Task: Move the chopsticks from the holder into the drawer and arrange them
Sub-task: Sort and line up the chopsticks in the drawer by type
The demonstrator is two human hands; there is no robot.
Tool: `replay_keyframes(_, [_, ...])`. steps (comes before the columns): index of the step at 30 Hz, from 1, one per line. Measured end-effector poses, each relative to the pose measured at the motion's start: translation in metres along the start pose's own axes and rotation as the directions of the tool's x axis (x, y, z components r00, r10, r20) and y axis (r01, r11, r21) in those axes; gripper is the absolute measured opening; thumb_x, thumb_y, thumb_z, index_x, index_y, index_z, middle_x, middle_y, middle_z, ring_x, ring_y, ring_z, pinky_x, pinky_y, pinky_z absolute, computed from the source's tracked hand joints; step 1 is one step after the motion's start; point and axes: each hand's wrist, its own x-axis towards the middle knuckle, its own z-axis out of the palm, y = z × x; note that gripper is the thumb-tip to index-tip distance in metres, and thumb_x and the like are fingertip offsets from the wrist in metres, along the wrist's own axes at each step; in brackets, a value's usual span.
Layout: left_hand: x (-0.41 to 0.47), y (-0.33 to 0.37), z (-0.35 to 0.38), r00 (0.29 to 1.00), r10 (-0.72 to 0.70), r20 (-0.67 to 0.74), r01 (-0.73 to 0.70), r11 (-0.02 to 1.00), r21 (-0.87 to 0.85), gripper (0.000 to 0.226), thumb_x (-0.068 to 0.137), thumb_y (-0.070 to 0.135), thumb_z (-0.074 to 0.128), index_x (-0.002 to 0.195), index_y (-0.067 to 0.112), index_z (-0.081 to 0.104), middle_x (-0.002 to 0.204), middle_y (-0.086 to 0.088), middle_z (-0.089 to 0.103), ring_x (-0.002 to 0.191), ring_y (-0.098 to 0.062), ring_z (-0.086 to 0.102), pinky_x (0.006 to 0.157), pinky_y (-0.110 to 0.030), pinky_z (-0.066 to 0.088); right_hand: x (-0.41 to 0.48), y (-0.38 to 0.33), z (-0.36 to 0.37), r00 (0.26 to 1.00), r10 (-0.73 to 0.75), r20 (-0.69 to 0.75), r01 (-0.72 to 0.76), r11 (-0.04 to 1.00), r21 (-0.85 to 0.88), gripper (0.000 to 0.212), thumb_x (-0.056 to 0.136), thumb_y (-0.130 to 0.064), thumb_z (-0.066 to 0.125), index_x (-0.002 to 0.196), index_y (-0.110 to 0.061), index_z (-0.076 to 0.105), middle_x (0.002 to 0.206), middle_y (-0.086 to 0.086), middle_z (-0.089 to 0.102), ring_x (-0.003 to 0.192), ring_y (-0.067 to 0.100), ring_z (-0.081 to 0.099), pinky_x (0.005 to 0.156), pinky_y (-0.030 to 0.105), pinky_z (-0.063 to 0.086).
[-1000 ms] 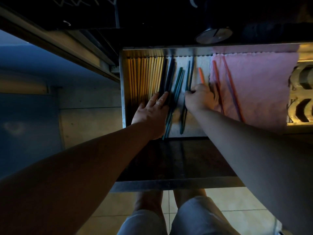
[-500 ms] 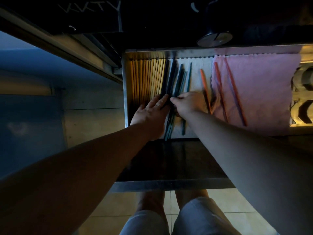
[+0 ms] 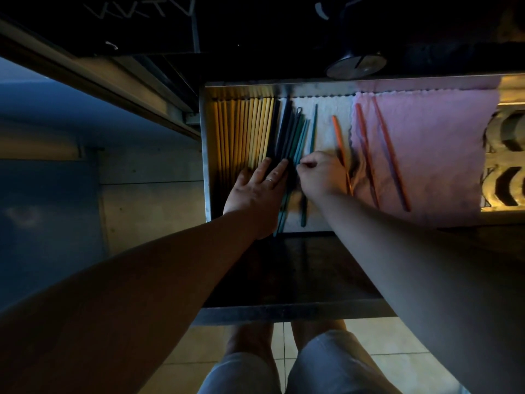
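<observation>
The open drawer point(image 3: 205, 155) holds a tight row of yellow chopsticks point(image 3: 244, 129) at its left. Beside them lie dark and teal chopsticks point(image 3: 288, 129) in a bundle. My left hand point(image 3: 255, 194) lies flat, fingers spread, pressing on the yellow and dark sticks. My right hand point(image 3: 321, 174) has its fingertips pinched at the teal sticks just right of the bundle. A single teal chopstick point(image 3: 313, 123) passes under that hand. An orange chopstick point(image 3: 339, 140) lies to the right on the white cloth point(image 3: 326, 109). Two more reddish chopsticks point(image 3: 380, 149) rest on the pink cloth point(image 3: 431, 155).
A round metal base point(image 3: 356, 64) stands on the dark counter behind the drawer. A patterned divider point(image 3: 505, 155) fills the drawer's right end. The drawer's front panel point(image 3: 284, 311) is below, with my legs and a tiled floor point(image 3: 383, 336) under it.
My right hand moved left from the orange chopstick to the teal ones, gathering them against the dark bundle. My left hand stayed pressed on the sticks.
</observation>
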Motion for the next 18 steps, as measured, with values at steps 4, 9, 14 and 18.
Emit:
replay_keyframes(4, [-0.001,-0.002,0.003,1.000,0.010,-0.002,-0.010,1.000,-0.006,0.084,0.095,0.028,0.047,0.153,0.022,-0.013,0.159,0.006,-0.029,0.148,-0.022,-0.020,0.117,-0.051,0.009,0.004,0.005,0.000,0.997,-0.055,-0.054,0.055,0.998,-0.003,0.014,0.086,-0.015,0.061,0.096,-0.010,0.069,0.099,0.009,0.071,0.093,0.024,0.066,0.073,0.019,0.044])
replay_keyframes(9, [-0.001,-0.002,0.004,0.999,0.006,-0.033,-0.008,0.998,-0.058,0.076,0.095,0.026,0.047,0.155,0.033,0.000,0.161,0.009,-0.021,0.149,-0.021,-0.015,0.115,-0.053,0.014,0.015,0.010,-0.001,0.988,-0.130,-0.085,0.118,0.983,-0.138,0.016,0.083,-0.023,0.064,0.093,-0.011,0.065,0.095,0.011,0.069,0.094,0.028,0.063,0.079,0.027,0.045])
replay_keyframes(14, [0.000,-0.002,0.000,0.999,0.000,-0.037,-0.003,0.996,-0.086,0.071,0.094,0.021,0.053,0.152,0.032,0.014,0.161,0.009,-0.018,0.149,-0.022,-0.013,0.114,-0.055,0.015,0.024,0.013,-0.005,0.978,-0.152,-0.146,0.096,0.939,-0.331,0.049,0.084,-0.028,0.062,0.129,-0.014,0.051,0.137,0.013,0.052,0.131,0.026,0.043,0.109,0.029,0.022])
replay_keyframes(18, [-0.001,-0.001,-0.005,1.000,-0.001,-0.030,-0.002,0.995,-0.097,0.068,0.094,0.019,0.054,0.150,0.032,0.019,0.162,0.009,-0.017,0.149,-0.022,-0.013,0.115,-0.055,0.015,0.025,0.015,-0.008,0.986,-0.075,-0.147,0.018,0.935,-0.355,0.029,0.087,-0.029,0.060,0.110,-0.011,0.063,0.117,0.012,0.065,0.118,0.029,0.055,0.097,0.031,0.041])
